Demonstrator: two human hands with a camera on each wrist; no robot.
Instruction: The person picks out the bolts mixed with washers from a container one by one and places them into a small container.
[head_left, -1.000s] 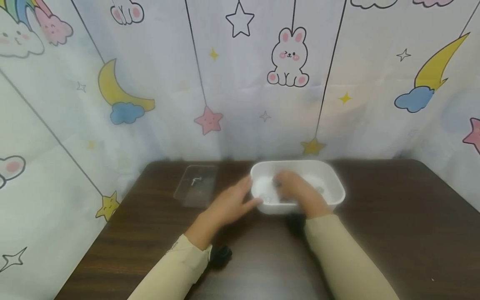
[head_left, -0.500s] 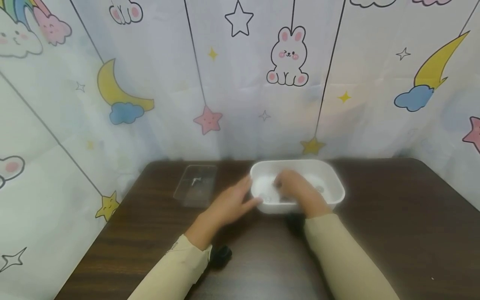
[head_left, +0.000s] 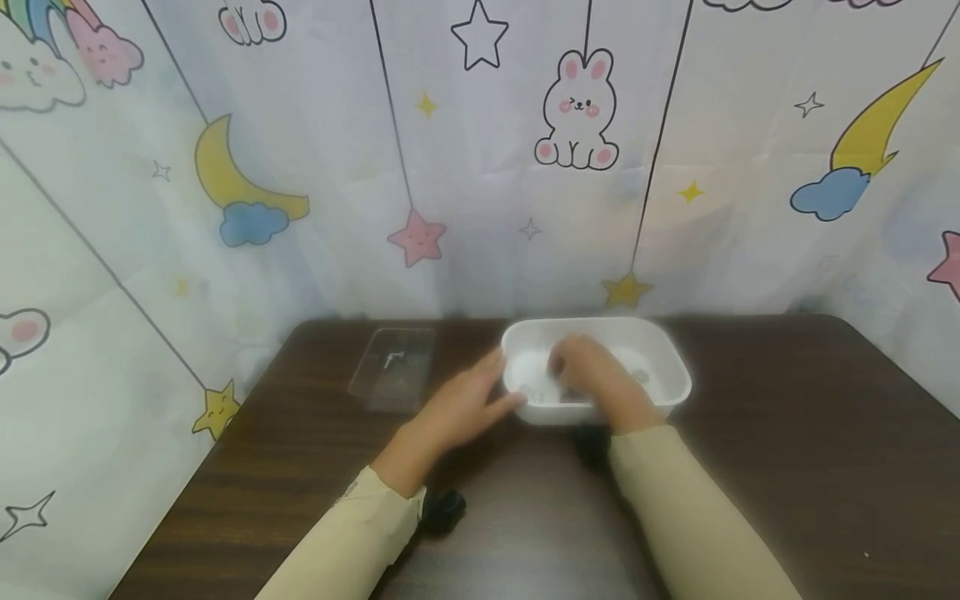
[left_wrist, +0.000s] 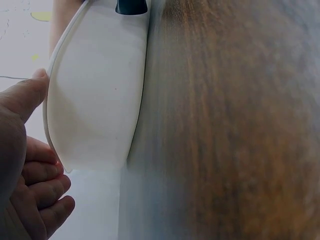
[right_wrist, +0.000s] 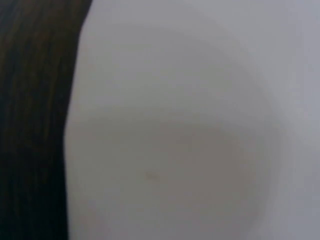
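A white tub (head_left: pixel 671 398) with rounded corners stands toward the back of the table. My left hand (head_left: pixel 468 400) rests against its left end, fingers fairly straight and thumb at the front rim. In the left wrist view the thumb (left_wrist: pixel 25 95) touches the rim, with the other fingers loosely bent by the corner. My right hand (head_left: pixel 588 367) reaches down into the tub with its fingers curled. A dark patch shows by its fingertips; I cannot tell whether they hold something. Small clear round things lie in the tub, one right of the hand. The tub's outer wall fills most of the right wrist view.
To the left lies a shallow clear tray (head_left: pixel 375 392) with a small silvery piece (head_left: pixel 393 360) in it. The brown wooden table (head_left: pixel 795 467) runs up to a white curtain (head_left: pixel 480 167) printed with stars, moons and rabbits.
The right hand is blurred in the earliest frame and a bit sharper now, shifting only slightly inside the tub. The left hand, tub and tray keep their places.
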